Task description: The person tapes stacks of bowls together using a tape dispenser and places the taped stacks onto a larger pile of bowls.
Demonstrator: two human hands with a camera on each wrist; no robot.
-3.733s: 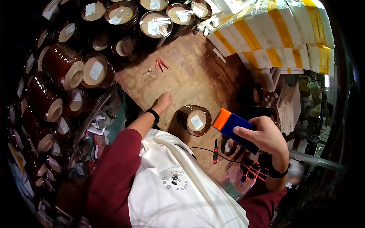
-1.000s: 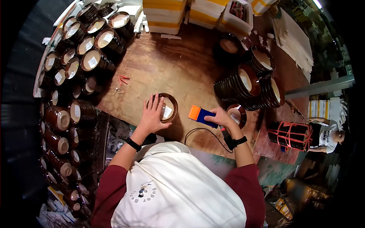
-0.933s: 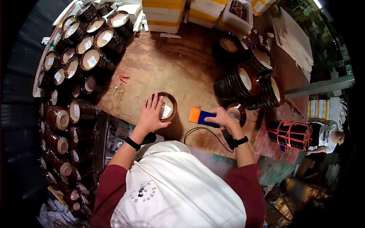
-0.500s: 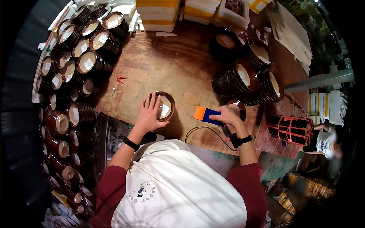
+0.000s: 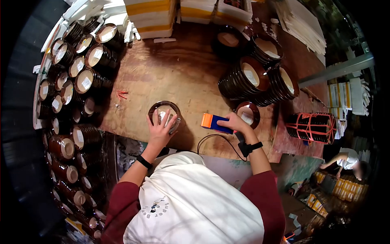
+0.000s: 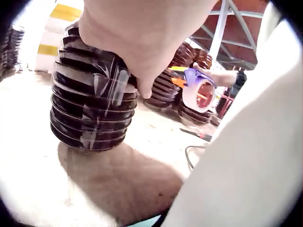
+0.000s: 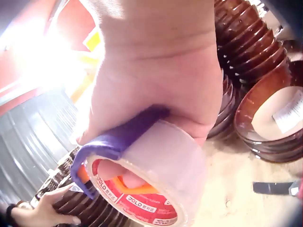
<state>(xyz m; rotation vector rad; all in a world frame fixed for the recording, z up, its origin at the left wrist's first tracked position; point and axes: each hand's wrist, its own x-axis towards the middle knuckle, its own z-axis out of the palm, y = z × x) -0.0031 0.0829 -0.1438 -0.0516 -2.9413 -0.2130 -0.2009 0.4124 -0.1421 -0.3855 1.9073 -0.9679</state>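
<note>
A short stack of glossy brown bowls (image 6: 90, 123) stands upright on the wooden table, with strips of clear tape running down its side in the left wrist view. My left hand (image 5: 159, 132) rests on top, its fingers spread over the mouth of the uppermost bowl (image 5: 154, 106). That bowl's pale inside, with a white label, is partly hidden by the fingers. To the right, my right hand (image 5: 239, 124) grips a blue and orange tape dispenser (image 5: 217, 123) low over the table. Its wide roll of tape (image 7: 165, 156) shows from the side in the right wrist view.
Tall bowl stacks (image 5: 243, 81) stand at the right, with a lower one (image 5: 248, 115) beside my right hand. Many more stacks (image 5: 87, 81) crowd the left. White foam boxes (image 5: 150, 18) line the back. A black cord (image 5: 211, 136) and red strips (image 5: 121, 95) lie on the table.
My left hand, off the stack in the oldest frame, came onto its left rim and now spreads further across the top. The dispenser has come down lower, still in my right hand. The view shifted.
</note>
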